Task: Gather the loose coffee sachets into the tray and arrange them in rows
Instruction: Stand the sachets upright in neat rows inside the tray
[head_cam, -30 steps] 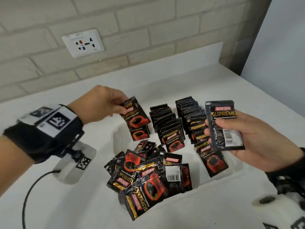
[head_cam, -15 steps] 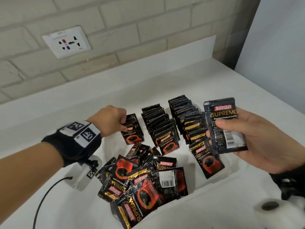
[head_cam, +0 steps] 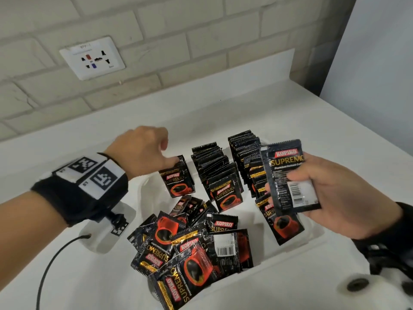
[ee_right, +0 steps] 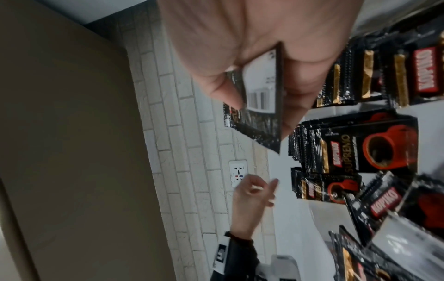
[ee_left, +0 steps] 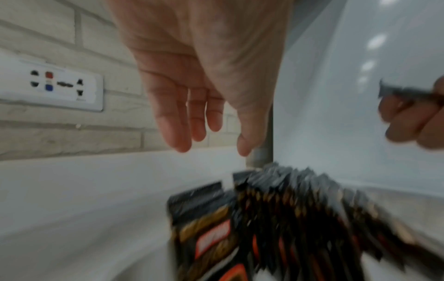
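The white tray [head_cam: 290, 249] sits on the bench, holding three upright sachet rows [head_cam: 225, 173] at its far side and a loose sachet pile [head_cam: 190, 249] at its near-left corner. Left hand [head_cam: 143, 153] hangs above the left row, fingers relaxed, apart, empty. Right hand [head_cam: 339, 198] pinches one held sachet [head_cam: 290, 175] above the tray's right edge.

Rear wall [head_cam: 201, 36]: whitewashed brick, pale mortar lines.
Wall socket [head_cam: 92, 58]: white multi-outlet plate with red and blue parts, mounted on the brick.
Counter [head_cam: 234, 113]: white, smooth, with a raised white upstand along the brick.
Right side panel [head_cam: 380, 63]: pale grey, glossy; possibly an appliance side.
Corner gap [head_cam: 324, 70]: dark, in shadow.
Lighting: soft, even; bright spots reflect on the panel in the left wrist view.
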